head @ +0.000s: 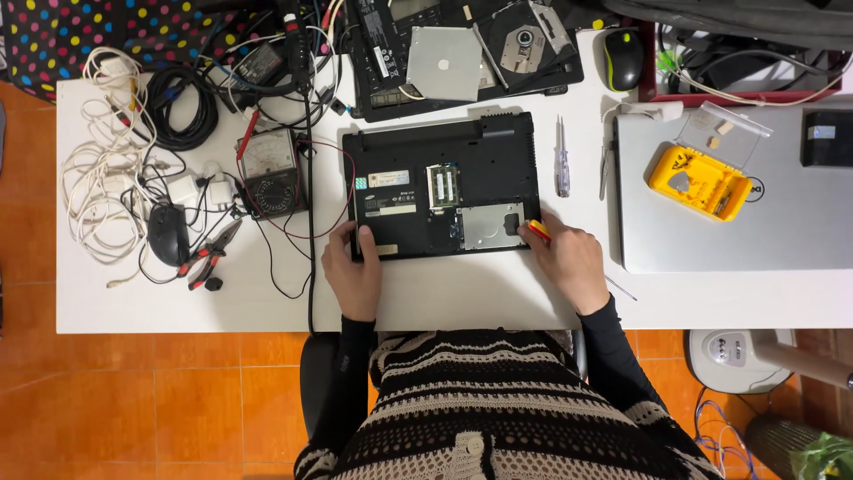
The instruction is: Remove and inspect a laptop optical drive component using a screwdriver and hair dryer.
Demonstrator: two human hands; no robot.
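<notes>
- Upturned black laptop [442,185] lies mid-table, base panel off, exposing its bays.
- Left hand [354,271] presses flat, ungripping, on the near-left corner, apparently steadying it.
- Right hand [571,263] grips a red-handled screwdriver [537,230] at the near-right edge.

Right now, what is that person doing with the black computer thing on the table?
A person sits at a white table with a black laptop lying upside down, its bottom panels off so the inside parts show. The left hand presses on the laptop's near left corner. The right hand holds a red and yellow screwdriver at the near right corner. A meter, pliers and cables lie to the left.
</notes>
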